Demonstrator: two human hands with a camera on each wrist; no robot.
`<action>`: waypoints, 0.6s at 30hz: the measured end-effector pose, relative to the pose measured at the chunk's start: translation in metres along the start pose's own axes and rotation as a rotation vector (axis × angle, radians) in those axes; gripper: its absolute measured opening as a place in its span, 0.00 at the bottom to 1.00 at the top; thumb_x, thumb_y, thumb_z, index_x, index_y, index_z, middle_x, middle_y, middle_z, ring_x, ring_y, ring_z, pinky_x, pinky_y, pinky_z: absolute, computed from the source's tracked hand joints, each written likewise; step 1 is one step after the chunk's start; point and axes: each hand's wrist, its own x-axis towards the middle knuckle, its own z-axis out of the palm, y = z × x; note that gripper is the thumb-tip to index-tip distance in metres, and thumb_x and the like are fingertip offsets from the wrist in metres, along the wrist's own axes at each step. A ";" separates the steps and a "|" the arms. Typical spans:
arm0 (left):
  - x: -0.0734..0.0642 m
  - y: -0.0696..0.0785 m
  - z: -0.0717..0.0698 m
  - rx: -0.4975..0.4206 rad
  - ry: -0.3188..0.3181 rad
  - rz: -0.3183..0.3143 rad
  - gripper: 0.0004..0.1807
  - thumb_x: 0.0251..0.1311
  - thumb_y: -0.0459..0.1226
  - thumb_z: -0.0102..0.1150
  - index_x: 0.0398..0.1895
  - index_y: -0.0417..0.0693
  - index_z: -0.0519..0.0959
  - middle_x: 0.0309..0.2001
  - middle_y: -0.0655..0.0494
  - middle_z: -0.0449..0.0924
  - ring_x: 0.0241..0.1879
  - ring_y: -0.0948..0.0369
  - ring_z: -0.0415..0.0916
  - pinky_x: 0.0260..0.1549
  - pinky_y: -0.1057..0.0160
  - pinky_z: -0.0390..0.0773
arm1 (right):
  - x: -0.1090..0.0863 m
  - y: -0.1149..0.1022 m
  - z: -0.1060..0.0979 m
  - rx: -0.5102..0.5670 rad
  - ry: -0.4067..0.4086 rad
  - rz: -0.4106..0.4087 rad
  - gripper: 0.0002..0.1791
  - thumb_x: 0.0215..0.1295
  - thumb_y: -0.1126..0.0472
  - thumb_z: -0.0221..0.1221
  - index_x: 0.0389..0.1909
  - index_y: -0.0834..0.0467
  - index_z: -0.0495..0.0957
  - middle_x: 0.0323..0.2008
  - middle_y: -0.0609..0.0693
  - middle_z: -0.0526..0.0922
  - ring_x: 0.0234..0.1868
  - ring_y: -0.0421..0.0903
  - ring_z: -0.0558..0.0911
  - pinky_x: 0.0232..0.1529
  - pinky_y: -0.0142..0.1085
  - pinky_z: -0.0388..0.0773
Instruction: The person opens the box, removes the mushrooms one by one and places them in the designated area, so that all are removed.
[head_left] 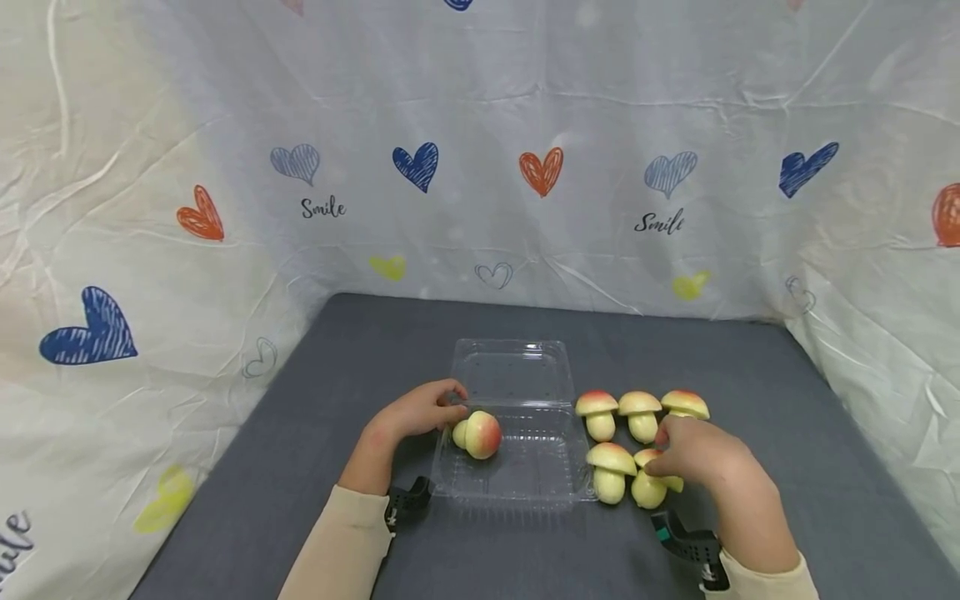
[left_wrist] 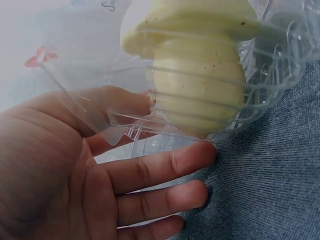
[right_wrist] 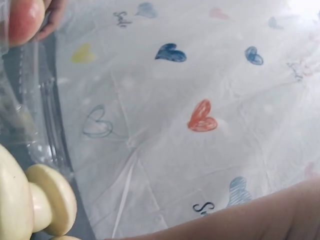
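A clear plastic clamshell box (head_left: 543,467) lies with its lid (head_left: 512,371) folded back. Inside its left end rests a toy mushroom (head_left: 482,435), pale yellow with a reddish cap; its thick stem (left_wrist: 197,85) shows through the wall in the left wrist view. My left hand (head_left: 422,410) pinches the box's left edge between thumb and forefinger, the other fingers extended outside. At the right, my right hand (head_left: 708,454) holds a tilted toy mushroom (head_left: 648,492) by the cap, thumb across it. The right wrist view does not show those fingers.
More toy mushrooms stand close around my right hand: one (head_left: 610,473) beside the box's right wall, and a back row with a left mushroom (head_left: 597,415), a middle one (head_left: 641,414) and a right one (head_left: 685,404). A heart-printed sheet (head_left: 480,100) hangs behind the dark table (head_left: 390,350).
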 end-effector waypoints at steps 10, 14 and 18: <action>-0.003 0.004 0.001 0.008 -0.002 0.007 0.17 0.74 0.45 0.60 0.60 0.51 0.77 0.38 0.55 0.82 0.34 0.57 0.80 0.36 0.53 0.78 | -0.019 -0.022 -0.006 -0.018 0.119 -0.082 0.23 0.66 0.48 0.68 0.51 0.61 0.78 0.38 0.51 0.81 0.27 0.43 0.74 0.30 0.44 0.72; -0.005 0.006 0.001 0.014 -0.007 0.007 0.16 0.74 0.45 0.61 0.59 0.51 0.77 0.38 0.55 0.82 0.34 0.57 0.79 0.36 0.53 0.78 | -0.024 -0.036 0.005 -0.039 0.209 -0.175 0.18 0.66 0.47 0.68 0.48 0.54 0.80 0.38 0.46 0.80 0.29 0.40 0.75 0.30 0.43 0.72; -0.005 0.007 0.000 -0.001 -0.011 0.020 0.16 0.73 0.44 0.61 0.58 0.50 0.76 0.39 0.55 0.83 0.35 0.57 0.80 0.37 0.52 0.79 | -0.026 -0.049 0.015 -0.043 0.289 -0.260 0.15 0.66 0.49 0.68 0.46 0.52 0.81 0.40 0.43 0.78 0.31 0.38 0.75 0.31 0.40 0.73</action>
